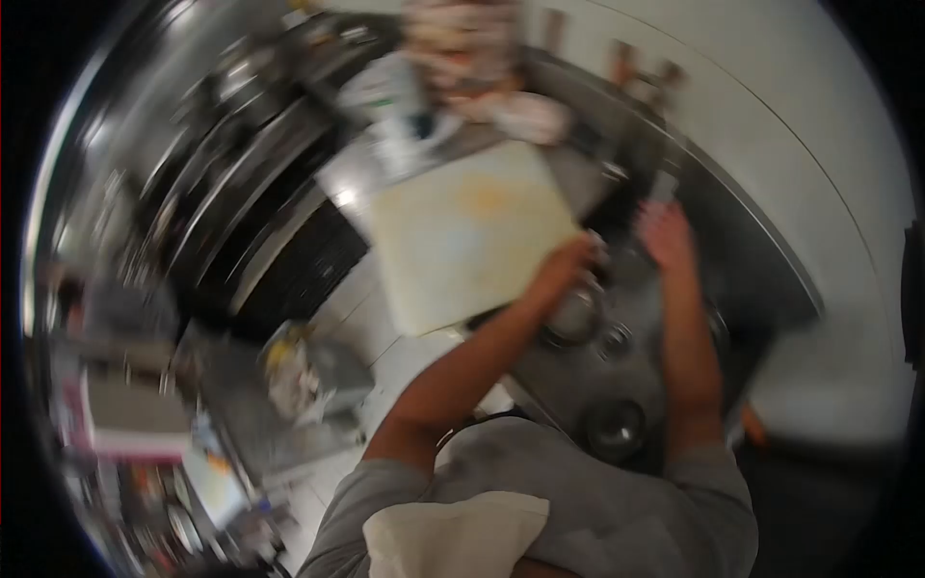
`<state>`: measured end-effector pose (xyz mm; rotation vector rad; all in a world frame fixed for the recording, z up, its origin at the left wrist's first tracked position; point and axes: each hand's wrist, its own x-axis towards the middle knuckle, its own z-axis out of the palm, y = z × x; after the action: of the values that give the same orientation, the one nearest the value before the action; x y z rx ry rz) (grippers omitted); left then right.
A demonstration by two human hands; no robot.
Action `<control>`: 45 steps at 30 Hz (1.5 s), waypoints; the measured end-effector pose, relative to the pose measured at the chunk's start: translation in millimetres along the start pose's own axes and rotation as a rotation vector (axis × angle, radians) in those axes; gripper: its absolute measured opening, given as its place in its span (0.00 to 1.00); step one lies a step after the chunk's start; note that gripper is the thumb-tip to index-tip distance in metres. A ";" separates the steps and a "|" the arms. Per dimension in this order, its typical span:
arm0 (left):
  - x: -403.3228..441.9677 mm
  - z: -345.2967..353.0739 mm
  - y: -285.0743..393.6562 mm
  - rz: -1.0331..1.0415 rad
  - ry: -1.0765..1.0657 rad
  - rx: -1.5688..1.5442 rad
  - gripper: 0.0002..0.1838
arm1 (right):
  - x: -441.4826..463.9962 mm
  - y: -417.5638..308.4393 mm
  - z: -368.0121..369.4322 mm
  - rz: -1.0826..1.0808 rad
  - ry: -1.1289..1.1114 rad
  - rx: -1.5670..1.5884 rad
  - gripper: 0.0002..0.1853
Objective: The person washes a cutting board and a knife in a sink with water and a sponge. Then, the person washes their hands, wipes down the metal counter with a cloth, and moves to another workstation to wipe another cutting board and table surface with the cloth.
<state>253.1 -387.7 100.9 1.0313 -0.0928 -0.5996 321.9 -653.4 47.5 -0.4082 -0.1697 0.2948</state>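
Note:
My left hand (570, 265) is curled at the right edge of a large pale cutting board (462, 241) with a yellowish stain. Something small, whitish and dark shows at its fingertips, too blurred to name. Just below that hand stands a round metal bowl (572, 320). Farther right, my right hand (665, 231) reaches over the dark steel counter (631, 289). Its fingers close round the near end of a narrow whitish object (665, 185), which motion blur keeps from being made out.
Another round bowl (615, 429) sits close to my body, with a small round dish (614, 337) beyond it. Plastic bags (385, 91) and a large reddish-patterned package (462, 48) stand behind the board. A lined bin (313, 371) is on the floor at left.

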 end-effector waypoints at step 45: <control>154.0 115.8 14.2 -0.129 -0.064 0.841 0.38 | 33.9 4.2 71.3 -0.432 0.792 -0.286 0.32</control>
<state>347.9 -550.8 142.3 1.8406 -0.3578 -0.7282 337.1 -613.0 113.8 -0.7268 0.4799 -0.3313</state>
